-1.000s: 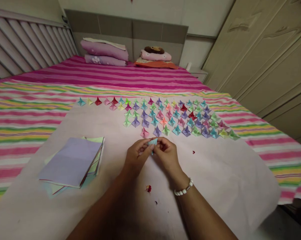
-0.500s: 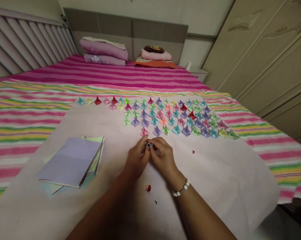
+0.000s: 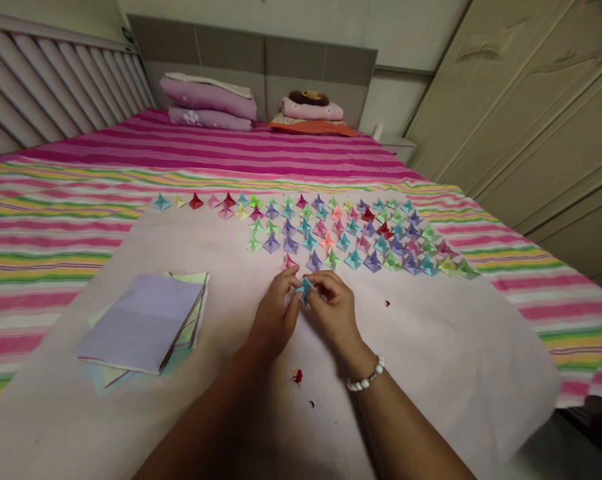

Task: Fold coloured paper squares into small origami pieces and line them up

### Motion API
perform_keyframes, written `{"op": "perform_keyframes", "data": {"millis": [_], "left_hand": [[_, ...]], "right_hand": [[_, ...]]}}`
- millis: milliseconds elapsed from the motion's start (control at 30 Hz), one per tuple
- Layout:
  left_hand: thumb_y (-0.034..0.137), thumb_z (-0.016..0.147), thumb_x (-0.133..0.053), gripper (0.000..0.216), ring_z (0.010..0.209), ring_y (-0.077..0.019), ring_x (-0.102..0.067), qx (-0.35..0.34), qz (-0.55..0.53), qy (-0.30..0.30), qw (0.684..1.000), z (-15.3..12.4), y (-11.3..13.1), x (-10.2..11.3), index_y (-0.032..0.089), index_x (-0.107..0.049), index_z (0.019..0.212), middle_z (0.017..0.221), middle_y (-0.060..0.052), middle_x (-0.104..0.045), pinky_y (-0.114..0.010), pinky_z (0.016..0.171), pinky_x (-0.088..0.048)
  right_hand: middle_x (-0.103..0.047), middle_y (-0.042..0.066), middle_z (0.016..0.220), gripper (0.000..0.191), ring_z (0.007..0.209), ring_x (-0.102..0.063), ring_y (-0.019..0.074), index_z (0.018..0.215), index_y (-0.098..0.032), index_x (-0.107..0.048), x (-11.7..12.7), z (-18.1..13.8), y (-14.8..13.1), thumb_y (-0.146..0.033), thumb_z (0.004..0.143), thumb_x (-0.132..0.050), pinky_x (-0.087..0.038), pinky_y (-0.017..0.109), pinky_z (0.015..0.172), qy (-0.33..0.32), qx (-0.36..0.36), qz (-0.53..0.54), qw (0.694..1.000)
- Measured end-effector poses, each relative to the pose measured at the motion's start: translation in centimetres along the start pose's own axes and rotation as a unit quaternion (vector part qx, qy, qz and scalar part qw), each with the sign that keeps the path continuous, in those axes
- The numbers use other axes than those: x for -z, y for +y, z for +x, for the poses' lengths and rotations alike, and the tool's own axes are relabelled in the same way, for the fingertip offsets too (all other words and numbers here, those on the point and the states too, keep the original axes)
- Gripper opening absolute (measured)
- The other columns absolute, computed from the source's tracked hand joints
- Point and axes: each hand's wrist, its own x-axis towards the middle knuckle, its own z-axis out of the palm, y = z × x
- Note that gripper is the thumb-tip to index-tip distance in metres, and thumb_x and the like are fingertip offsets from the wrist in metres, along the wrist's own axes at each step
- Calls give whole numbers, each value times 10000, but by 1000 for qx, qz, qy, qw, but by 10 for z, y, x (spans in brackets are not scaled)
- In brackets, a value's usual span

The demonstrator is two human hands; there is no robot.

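Between my hands is a small light-blue paper boat (image 3: pixel 306 291), folded with a peak like the ones in the rows. My right hand (image 3: pixel 333 307) pinches its right side between thumb and fingers. The thumb and fingertips of my left hand (image 3: pixel 275 313) close on its left tip. Just beyond my left fingertips sits a pink paper boat (image 3: pixel 289 262), at the left end of the nearest row. Several rows of coloured paper boats (image 3: pixel 353 259) stand on the white sheet (image 3: pixel 431 373) ahead of my hands.
A stack of coloured paper squares (image 3: pixel 141 323), lavender on top, lies at the left. Small red scraps (image 3: pixel 297 377) lie between my forearms, and another red scrap (image 3: pixel 387 303) to the right. Folded bedding (image 3: pixel 208 103) rests at the bed's head.
The blue paper boat has come into clearer view, turned and shifted slightly right with my right hand. My left fingers have loosened and spread a little around its tip.
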Motion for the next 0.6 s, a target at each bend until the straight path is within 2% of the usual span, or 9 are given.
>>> {"op": "perform_keyframes", "data": {"millis": [67, 167, 267, 400, 467, 533, 600], "left_hand": [[116, 835, -482, 200, 1270, -228, -483, -57, 42, -26, 997, 1, -1, 2, 207, -604, 966, 1285, -111, -582, -405, 1069, -373], [75, 807, -471, 352, 1225, -216, -518, -86, 68, -44, 993, 2, -2, 2, 210, -617, 1096, 1261, -104, -601, -398, 1072, -377], [108, 773, -558, 378, 1160, -229, -563, -75, 67, -35, 994, 2, -4, 1, 221, -639, 1124, 1204, -91, -642, -397, 1040, -412], [176, 754, -649, 245, 1014, -226, -628, -15, 26, 24, 999, 2, -2, 1, 241, -713, 981, 1042, -67, -705, -364, 953, -468], [204, 757, -667, 188, 954, -215, -640, 10, 2, 45, 999, 3, 0, 2, 247, -730, 930, 994, -58, -711, -343, 908, -484], [219, 757, -678, 147, 932, -205, -641, 13, -13, 57, 998, 5, 4, 2, 248, -738, 888, 977, -52, -708, -327, 890, -484], [217, 749, -685, 121, 944, -202, -636, 12, -23, 68, 997, 6, 6, 2, 247, -743, 850, 982, -50, -702, -319, 900, -477]], "right_hand": [[-630, 20, 834, 213, 625, -511, 128, 807, -228, -724, 1, 2, 1, -119, 674, -597, -425, 275, 585, 12, -27, 26, 999], [-618, 7, 788, 201, 611, -492, 126, 781, -237, -732, 3, 4, 0, -136, 657, -611, -418, 273, 587, 20, -57, 59, 996], [-604, 1, 748, 148, 608, -494, 131, 766, -234, -735, 5, 5, -3, -184, 648, -661, -426, 279, 594, 9, -91, 101, 991], [-597, 4, 693, 110, 624, -508, 144, 775, -219, -737, 8, 5, -9, -289, 714, -678, -426, 289, 617, -30, -132, 129, 982], [-571, -3, 630, 160, 604, -489, 140, 718, -206, -726, 8, 5, -11, -338, 764, -647, -413, 287, 615, -41, -133, 127, 982], [-556, -7, 591, 207, 590, -476, 138, 680, -200, -713, 8, 5, -12, -357, 784, -625, -405, 284, 606, -49, -135, 128, 981], [-575, -7, 595, 177, 593, -484, 141, 719, -202, -721, 7, 5, -12, -342, 772, -628, -409, 282, 604, -63, -148, 139, 977]]}}
